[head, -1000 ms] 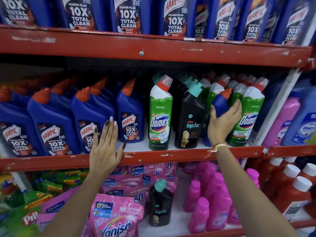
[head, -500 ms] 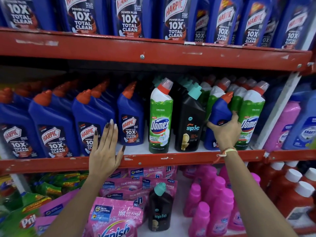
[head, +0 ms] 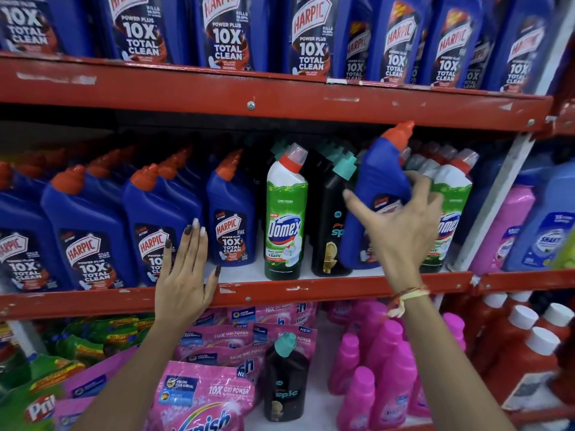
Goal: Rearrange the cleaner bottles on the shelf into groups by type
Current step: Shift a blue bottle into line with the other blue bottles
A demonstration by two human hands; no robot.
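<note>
Right hand (head: 401, 225) is closed around the body of a stray blue Harpic bottle (head: 378, 188), thumb on its left side and fingers wrapped round the right, holding it tilted with its orange cap up near the underside of the upper red shelf (head: 280, 98). It sits among the green Domex bottles (head: 451, 194), just right of the black Spic bottle (head: 331, 219). Left hand (head: 186, 275) is flat and open, fingers together, resting on the front rail of the middle shelf (head: 311, 289) beside the row of blue Harpic bottles (head: 93, 231), gripping nothing. Sorting looks only begun: the stray has yet to join that blue row, one Domex bottle (head: 286, 213) stands apart from its group left of the Spic, and another Spic bottle (head: 284, 381) sits on the lower shelf among pink pouches (head: 199, 396).
</note>
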